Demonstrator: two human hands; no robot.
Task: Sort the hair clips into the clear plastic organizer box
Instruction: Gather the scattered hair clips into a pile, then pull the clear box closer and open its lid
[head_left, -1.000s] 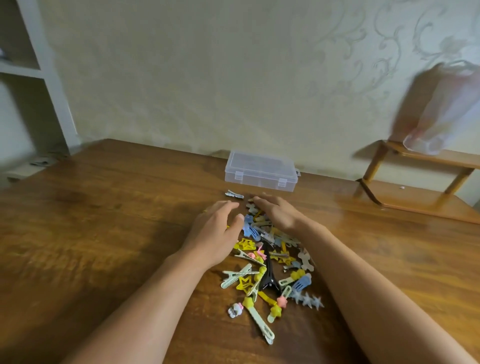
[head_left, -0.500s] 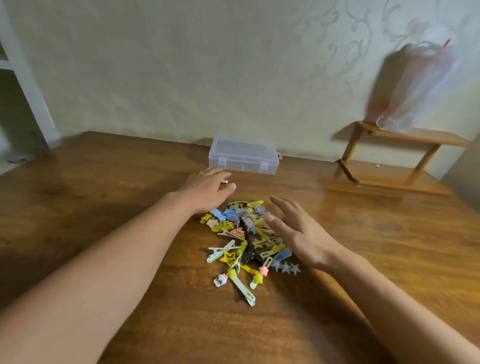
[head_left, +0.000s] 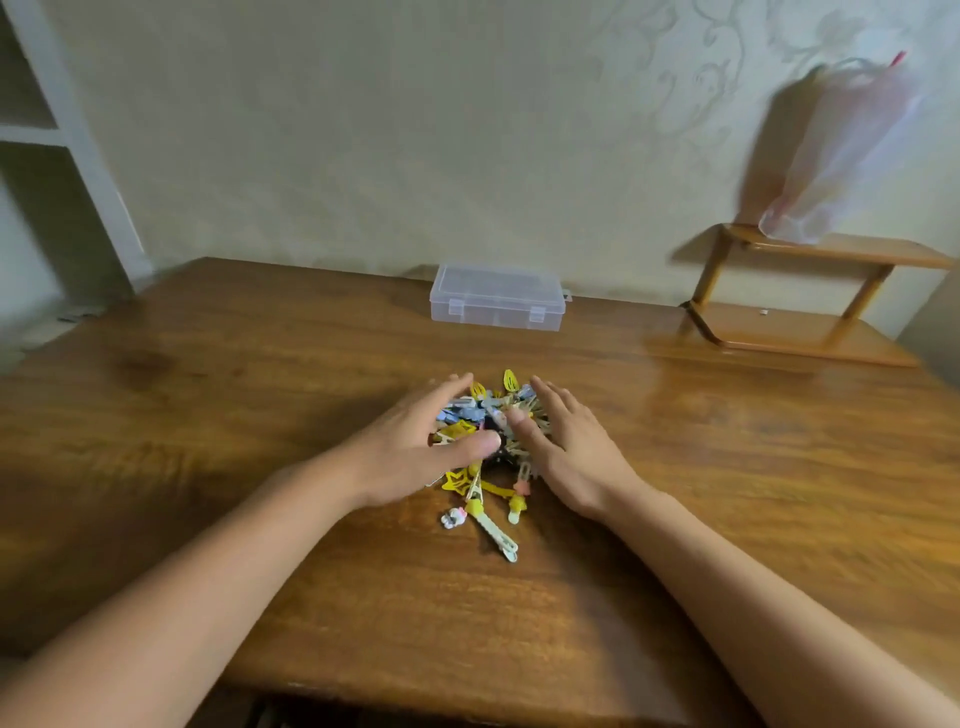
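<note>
Two hands bracket one heap. My left hand (head_left: 415, 447) lies at the pile's 9 o'clock and my right hand (head_left: 566, 447) at its 3 o'clock, palms turned inward, fingers nearly straight and slightly spread, pressing against the sides of the pile of hair clips (head_left: 488, 421); neither hand has a clip pinched. The heap sits between my palms, its long axis running 12 to 6 o'clock on the wooden table (head_left: 260, 389). Stragglers trail out at 6 o'clock: a long pale alligator clip (head_left: 496, 535) and a small white charm clip (head_left: 453, 517), both outside my hands. The clear plastic organizer box (head_left: 497, 297) lies at 12 o'clock from the pile, well apart, lid down, latches facing me. Both hands are about equally near it. I judge that opening the box comes before any sorting.
</note>
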